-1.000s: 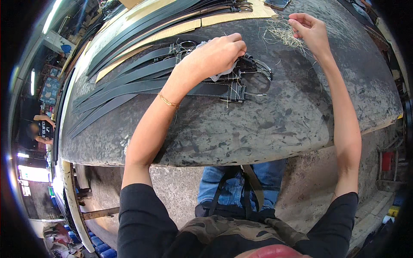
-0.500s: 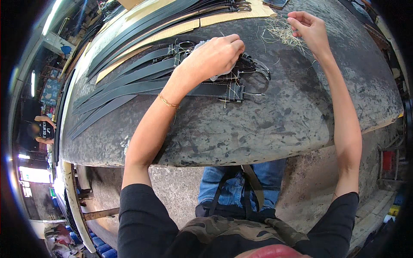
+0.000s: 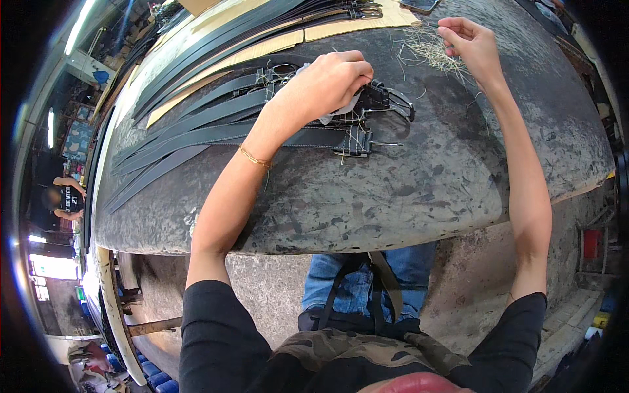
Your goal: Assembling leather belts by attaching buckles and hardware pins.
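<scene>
My left hand (image 3: 334, 78) is over the buckle ends of a fan of black leather belts (image 3: 229, 116). Its fingers are curled closed, and whatever they grip is hidden beneath them. Crumpled pale plastic (image 3: 325, 119) peeks out under that hand, beside metal buckles (image 3: 401, 105). Loose pale thread ends hang from the belts near the buckles. Up to the right, my right hand (image 3: 468, 38) is raised with thumb and fingertips pinched together; anything between them is too small to make out. Just left of it lies a tangled heap of cut threads (image 3: 432, 52).
More black belts (image 3: 262, 29) lie on cardboard strips (image 3: 360, 25) along the far left of the dark, stained worktable (image 3: 393, 196). A phone-like dark object (image 3: 419, 5) rests at the far edge. Another person (image 3: 67, 198) is in the background at left.
My left hand has shifted very slightly, and the buckles beside it have moved a little to the right. My right hand has stayed in place.
</scene>
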{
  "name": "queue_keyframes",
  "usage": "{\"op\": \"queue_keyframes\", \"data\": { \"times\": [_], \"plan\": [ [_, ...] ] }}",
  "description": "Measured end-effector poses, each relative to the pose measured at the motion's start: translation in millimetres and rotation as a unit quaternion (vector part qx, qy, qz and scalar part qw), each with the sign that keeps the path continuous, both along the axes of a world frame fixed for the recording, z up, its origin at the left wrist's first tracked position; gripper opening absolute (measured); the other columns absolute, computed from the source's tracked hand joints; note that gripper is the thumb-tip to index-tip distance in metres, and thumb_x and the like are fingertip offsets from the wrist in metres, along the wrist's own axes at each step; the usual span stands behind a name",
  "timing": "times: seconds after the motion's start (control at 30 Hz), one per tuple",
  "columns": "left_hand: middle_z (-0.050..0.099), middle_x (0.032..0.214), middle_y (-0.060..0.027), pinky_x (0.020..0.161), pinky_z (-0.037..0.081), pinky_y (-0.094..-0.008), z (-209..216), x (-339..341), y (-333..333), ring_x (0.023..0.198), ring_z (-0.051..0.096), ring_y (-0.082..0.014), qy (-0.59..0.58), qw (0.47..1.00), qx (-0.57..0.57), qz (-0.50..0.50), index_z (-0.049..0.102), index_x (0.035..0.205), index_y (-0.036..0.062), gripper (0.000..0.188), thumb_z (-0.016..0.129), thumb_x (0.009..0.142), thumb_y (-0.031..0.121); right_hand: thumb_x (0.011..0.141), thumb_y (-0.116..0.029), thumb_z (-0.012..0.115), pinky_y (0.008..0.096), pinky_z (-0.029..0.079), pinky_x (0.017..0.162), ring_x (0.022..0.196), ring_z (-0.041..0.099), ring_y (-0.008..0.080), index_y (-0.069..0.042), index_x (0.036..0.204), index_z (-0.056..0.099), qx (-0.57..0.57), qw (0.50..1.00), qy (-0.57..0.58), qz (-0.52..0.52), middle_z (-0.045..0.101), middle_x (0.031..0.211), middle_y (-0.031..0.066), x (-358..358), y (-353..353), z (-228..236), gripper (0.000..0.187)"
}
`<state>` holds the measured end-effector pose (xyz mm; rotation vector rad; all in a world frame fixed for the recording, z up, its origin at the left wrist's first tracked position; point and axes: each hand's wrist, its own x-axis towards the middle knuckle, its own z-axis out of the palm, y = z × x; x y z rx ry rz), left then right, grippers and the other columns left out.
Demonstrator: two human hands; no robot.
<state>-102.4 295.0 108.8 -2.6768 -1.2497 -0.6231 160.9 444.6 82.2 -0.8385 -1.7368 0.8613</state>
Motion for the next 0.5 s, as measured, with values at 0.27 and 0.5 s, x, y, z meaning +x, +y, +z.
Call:
{"op": "queue_keyframes", "data": {
  "times": [0.27, 0.5],
  "plan": [
    [0.055, 0.092, -0.0169, 0.068, 0.051, -0.0457, 3.5, 11.4, -10.2, 0.077, 0.062, -0.0376, 0.103, 0.993, 0.032, 0.047, 0.055, 0.089, -0.0054, 0.012, 0.059, 0.087, 0.005, 0.09, -0.014, 0.067, 0.0203, 0.051, 0.065, 0.074, 0.057, 0.0042, -0.002, 0.103, 0.069, -0.004, 1.0, 0.004, -0.003, 0.065, 0.085, -0.0015, -0.9, -1.4, 0.9, 0.018],
    [0.051, 0.094, -0.017, 0.068, 0.05, -0.0463, -0.1, 10.8, -5.7, 0.078, 0.061, -0.0374, 0.099, 0.994, 0.017, 0.049, 0.049, 0.089, -0.0031, 0.011, 0.056, 0.084, 0.004, 0.09, -0.015, 0.068, 0.0201, 0.051, 0.064, 0.073, 0.057, 0.0042, -0.002, 0.104, 0.069, -0.002, 1.0, -0.004, -0.006, 0.064, 0.084, -0.0019, -2.9, -3.5, 2.3, 0.019]
  ]
}}
